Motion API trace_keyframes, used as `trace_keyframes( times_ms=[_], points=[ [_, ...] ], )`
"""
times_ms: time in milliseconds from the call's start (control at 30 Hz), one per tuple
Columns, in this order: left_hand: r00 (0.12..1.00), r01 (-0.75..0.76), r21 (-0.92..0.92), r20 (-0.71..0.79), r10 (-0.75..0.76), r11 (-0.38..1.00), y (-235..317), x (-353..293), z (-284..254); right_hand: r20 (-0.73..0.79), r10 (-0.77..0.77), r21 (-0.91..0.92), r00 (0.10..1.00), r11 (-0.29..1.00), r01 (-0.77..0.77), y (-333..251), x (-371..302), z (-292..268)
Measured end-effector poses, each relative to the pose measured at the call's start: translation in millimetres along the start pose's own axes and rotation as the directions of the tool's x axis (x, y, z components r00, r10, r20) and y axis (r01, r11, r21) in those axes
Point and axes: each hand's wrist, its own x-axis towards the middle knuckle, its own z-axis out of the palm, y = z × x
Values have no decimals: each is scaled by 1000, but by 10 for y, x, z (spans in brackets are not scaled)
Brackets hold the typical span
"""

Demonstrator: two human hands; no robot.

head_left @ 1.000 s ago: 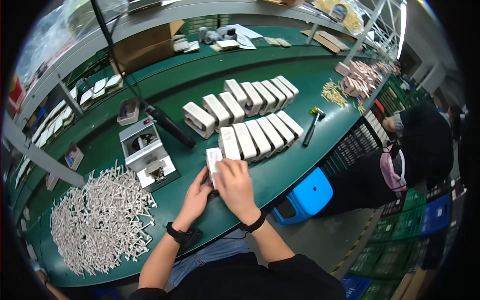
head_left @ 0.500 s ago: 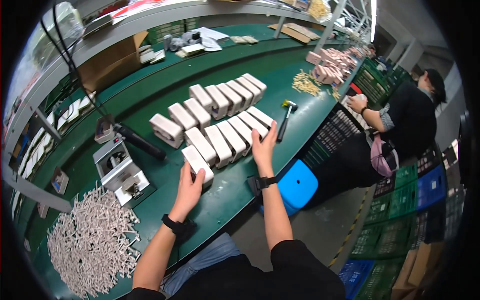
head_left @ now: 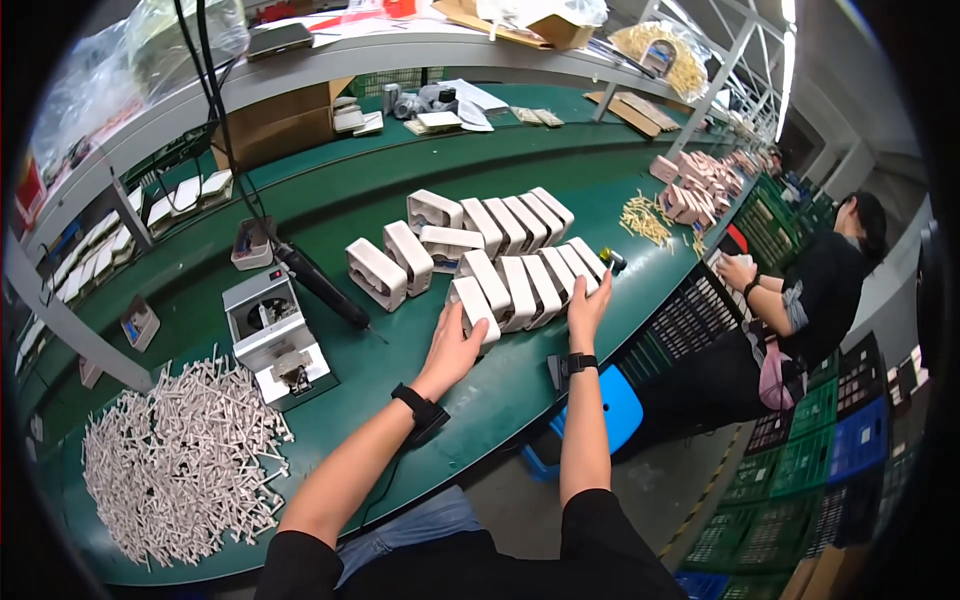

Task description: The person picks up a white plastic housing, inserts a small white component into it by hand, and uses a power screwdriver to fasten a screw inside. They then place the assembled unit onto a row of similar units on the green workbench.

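Two rows of white plastic housings, box-shaped with hollow undersides, stand on the green workbench. My left hand (head_left: 452, 352) grips the end housing (head_left: 474, 310) of the nearer row, thumb on its near side and fingers behind. At the row's other end my right hand (head_left: 588, 312) has its fingers curled round the last housings (head_left: 590, 258), so the row lies between both hands. In the farther row, one housing (head_left: 452, 240) lies crosswise against its neighbours. A small hammer (head_left: 614, 260) shows only its head beyond my right fingers; its handle is hidden.
At left, a heap of white screw-like plastic parts (head_left: 185, 465) lies beside a small metal machine (head_left: 275, 335). A black power screwdriver (head_left: 320, 285) hangs by it. Yellowish pegs (head_left: 648, 218) and pink housings (head_left: 700, 190) lie far right. A blue stool (head_left: 612, 410) and a seated co-worker (head_left: 800, 300) are to the right.
Both hands have slid the nearer row away to the right, closer to the hammer, which is now mostly covered. A farther-row housing has tipped crosswise. The view has shifted too.
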Motion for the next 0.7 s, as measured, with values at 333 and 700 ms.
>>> trace_keyframes(
  times_ms=[333,700],
  points=[
    [998,9,-255,-55,-24,967,672,-603,-1161,119,-322,111,939,944,310,-1418,-1084,-398],
    [963,236,-759,98,-251,607,607,-1360,-1479,754,-252,-221,607,773,595,-2306,232,1785]
  ],
)
